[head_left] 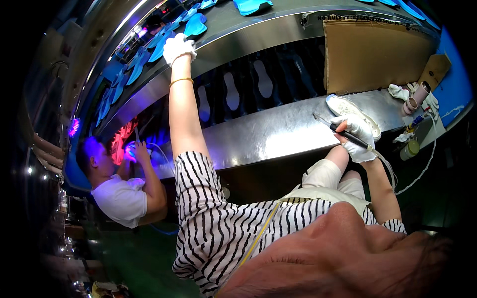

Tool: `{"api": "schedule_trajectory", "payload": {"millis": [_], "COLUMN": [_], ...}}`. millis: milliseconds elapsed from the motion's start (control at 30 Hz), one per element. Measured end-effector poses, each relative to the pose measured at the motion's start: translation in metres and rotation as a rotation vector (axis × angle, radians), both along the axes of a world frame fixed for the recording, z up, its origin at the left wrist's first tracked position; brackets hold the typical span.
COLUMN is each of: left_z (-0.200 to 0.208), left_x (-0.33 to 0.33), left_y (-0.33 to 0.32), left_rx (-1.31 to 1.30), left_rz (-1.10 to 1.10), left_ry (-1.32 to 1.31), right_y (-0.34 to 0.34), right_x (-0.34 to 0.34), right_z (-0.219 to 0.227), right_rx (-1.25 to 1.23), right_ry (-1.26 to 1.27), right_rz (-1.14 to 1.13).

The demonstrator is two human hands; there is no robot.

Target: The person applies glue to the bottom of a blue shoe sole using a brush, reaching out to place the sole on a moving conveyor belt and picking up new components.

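Observation:
My left hand (pixel 179 48), in a white glove, reaches far out over the dark conveyor belt with its fingers curled in. It is at the edge of a blue sole-shaped piece (pixel 160 48); whether the fingers grip that piece is hidden. Another blue piece (pixel 195 24) lies just beyond the hand. My right hand (pixel 358 136), in a fingertip-less white glove, is wrapped round a corded pen-like tool (pixel 348 134) with a black handle and a thin metal tip. Beside it a white shoe sole (pixel 352 110) rests on the metal ledge, its hollow side up.
Below the belt, dark racks hold sole-shaped pieces (pixel 231 91). A cardboard sheet (pixel 375 57) stands at the ledge's back right. Gloves (pixel 399 92), tape rolls (pixel 421 93) and a jar (pixel 409 150) sit at the right end. At left a co-worker (pixel 124 191) works under purple light.

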State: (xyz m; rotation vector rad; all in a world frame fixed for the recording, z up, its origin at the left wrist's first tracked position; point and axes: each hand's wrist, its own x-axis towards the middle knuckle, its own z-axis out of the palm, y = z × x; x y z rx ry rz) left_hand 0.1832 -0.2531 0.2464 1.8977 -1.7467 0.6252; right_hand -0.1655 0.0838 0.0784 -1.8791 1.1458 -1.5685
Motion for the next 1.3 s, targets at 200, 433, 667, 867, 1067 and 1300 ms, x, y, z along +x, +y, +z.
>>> {"api": "schedule_trajectory", "payload": {"millis": [200, 433, 667, 867, 1067, 1300], "left_z": [-0.004, 0.019, 0.001, -0.148, -0.2, -0.204], "left_x": [0.02, -0.016, 0.016, -0.09, -0.121, -0.148], "left_y": [0.047, 0.172, 0.186, 0.229, 0.294, 0.3], "left_rx": [-0.35, -0.554, 0.288, 1.212, 1.224, 1.012], "left_rz": [-0.552, -0.887, -1.851, -1.501, -1.227, -1.09], "left_ry": [-0.125, 0.839, 1.642, 2.255, 1.961, 2.523], "right_y": [0.001, 0.004, 0.001, 0.009, 0.01, -0.025], "right_x": [0.017, 0.003, 0.016, 0.018, 0.015, 0.034], "right_z": [0.005, -0.01, -0.02, -0.015, -0.017, -0.014], "right_rx": [-0.064, 0.107, 0.107, 0.294, 0.34, 0.109], "right_ry": [0.026, -0.026, -0.114, -0.372, -0.45, -0.338], "right_rz": [0.032, -0.061, -0.048, 0.035, -0.004, -0.004]}}
